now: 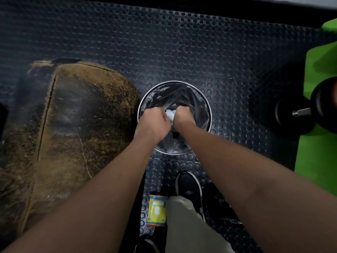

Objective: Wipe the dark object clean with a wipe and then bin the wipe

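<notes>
A round metal-rimmed bin (204, 99) with a clear liner stands on the studded black floor, straight below me. Both my hands hover over its opening. My left hand (155, 121) and my right hand (183, 116) are closed close together on a crumpled white wipe (170, 114), which shows only as a small patch between the fingers. To the left of the bin lies a large dark, worn object (76, 125) with brown scuffed patches and a seam, resembling a punch bag.
A yellow wipe packet (156, 210) lies on the floor by my black shoe (189, 187). A green mat (317, 161) runs along the right edge, with a black dumbbell (299, 114) on it. Dark studded flooring (182, 42) stretches beyond the bin.
</notes>
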Demonstrator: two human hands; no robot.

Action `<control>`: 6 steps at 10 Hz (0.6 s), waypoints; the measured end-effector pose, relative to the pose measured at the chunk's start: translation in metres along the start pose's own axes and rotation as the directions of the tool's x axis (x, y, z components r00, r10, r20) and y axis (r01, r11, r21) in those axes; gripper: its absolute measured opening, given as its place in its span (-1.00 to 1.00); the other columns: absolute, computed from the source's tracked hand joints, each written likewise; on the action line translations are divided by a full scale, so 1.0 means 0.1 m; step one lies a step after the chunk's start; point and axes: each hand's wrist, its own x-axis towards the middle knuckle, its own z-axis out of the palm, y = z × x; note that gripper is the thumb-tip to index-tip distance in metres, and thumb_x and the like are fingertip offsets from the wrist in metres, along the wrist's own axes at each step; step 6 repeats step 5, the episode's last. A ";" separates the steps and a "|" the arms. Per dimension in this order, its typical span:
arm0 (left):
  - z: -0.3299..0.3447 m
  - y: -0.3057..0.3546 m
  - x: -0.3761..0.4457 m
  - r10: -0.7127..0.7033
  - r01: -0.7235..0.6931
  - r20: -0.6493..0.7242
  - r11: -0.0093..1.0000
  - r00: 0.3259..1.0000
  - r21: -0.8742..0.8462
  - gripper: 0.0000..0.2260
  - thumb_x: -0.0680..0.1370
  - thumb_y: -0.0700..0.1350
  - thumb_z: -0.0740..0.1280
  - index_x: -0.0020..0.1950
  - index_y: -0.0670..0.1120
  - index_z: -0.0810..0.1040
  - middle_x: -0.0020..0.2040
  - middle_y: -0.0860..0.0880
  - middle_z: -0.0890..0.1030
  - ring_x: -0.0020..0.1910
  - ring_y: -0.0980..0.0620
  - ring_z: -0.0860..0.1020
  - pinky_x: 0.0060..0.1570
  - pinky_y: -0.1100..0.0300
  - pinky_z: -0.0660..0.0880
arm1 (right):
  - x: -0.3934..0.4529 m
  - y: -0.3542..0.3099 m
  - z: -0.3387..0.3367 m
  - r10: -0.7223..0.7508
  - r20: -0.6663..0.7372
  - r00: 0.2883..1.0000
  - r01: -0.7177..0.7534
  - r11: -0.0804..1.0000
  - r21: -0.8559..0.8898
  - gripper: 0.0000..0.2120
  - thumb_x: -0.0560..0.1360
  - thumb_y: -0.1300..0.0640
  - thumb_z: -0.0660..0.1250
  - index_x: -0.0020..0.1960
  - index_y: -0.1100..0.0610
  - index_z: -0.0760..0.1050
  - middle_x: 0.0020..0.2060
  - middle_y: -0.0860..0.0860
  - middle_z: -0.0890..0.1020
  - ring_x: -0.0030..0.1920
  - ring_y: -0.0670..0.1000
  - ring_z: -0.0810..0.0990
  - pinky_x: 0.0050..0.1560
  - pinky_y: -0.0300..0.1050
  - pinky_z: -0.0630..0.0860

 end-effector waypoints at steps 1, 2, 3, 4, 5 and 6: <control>-0.02 0.03 -0.01 0.001 -0.001 0.009 1.000 1.000 -0.019 -0.80 0.55 -0.10 0.21 -0.02 -0.04 0.63 -0.17 -0.04 0.63 -0.22 -0.04 0.58 -0.21 0.16 0.53 | 0.00 0.03 -0.03 -0.002 -0.007 1.000 0.002 1.000 0.014 -0.77 0.62 0.27 0.19 0.19 0.28 0.55 0.12 0.22 0.62 0.08 0.13 0.57 0.05 -0.07 0.44; -0.03 0.05 -0.01 0.012 -0.012 0.001 1.000 1.000 -0.029 -0.80 0.56 -0.09 0.21 -0.02 -0.03 0.63 -0.18 -0.03 0.63 -0.25 -0.02 0.57 -0.23 0.20 0.48 | 0.02 0.07 -0.04 -0.006 -0.031 1.000 0.006 1.000 -0.008 -0.79 0.57 0.36 0.21 0.16 0.28 0.53 0.10 0.23 0.60 0.10 0.12 0.58 0.07 -0.07 0.47; -0.03 0.06 -0.01 0.017 -0.016 0.008 0.999 1.000 -0.042 -0.80 0.56 -0.09 0.21 0.00 -0.04 0.63 -0.18 -0.06 0.64 -0.24 -0.06 0.59 -0.24 0.20 0.49 | -0.03 0.09 -0.08 -0.031 -0.042 0.999 0.029 0.998 -0.059 -0.71 0.49 0.40 0.29 0.20 0.30 0.53 0.14 0.23 0.61 0.18 0.20 0.60 0.09 -0.04 0.52; -0.03 0.06 -0.05 0.014 -0.013 0.018 0.999 1.000 -0.040 -0.80 0.56 -0.09 0.21 -0.01 -0.04 0.63 -0.18 -0.07 0.64 -0.24 -0.06 0.59 -0.24 0.20 0.48 | -0.08 0.08 -0.12 -0.065 -0.057 0.996 0.062 0.997 -0.043 -0.79 0.45 0.41 0.26 0.04 0.25 0.55 0.05 0.20 0.62 0.10 0.20 0.62 -0.05 -0.06 0.52; -0.03 0.08 -0.08 -0.020 0.021 0.034 0.998 0.999 -0.052 -0.80 0.56 -0.08 0.22 0.03 -0.06 0.64 -0.16 -0.09 0.64 -0.23 -0.07 0.60 -0.20 0.17 0.54 | -0.12 0.05 -0.20 -0.076 -0.060 0.995 0.074 0.997 -0.031 -0.83 0.48 0.40 0.23 -0.05 0.20 0.53 -0.02 0.18 0.62 0.02 0.19 0.63 -0.15 -0.09 0.53; -0.03 0.08 -0.08 -0.020 0.021 0.034 0.998 0.999 -0.052 -0.80 0.56 -0.08 0.22 0.03 -0.06 0.64 -0.16 -0.09 0.64 -0.23 -0.07 0.60 -0.20 0.17 0.54 | -0.12 0.05 -0.20 -0.076 -0.060 0.995 0.074 0.997 -0.031 -0.83 0.48 0.40 0.23 -0.05 0.20 0.53 -0.02 0.18 0.62 0.02 0.19 0.63 -0.15 -0.09 0.53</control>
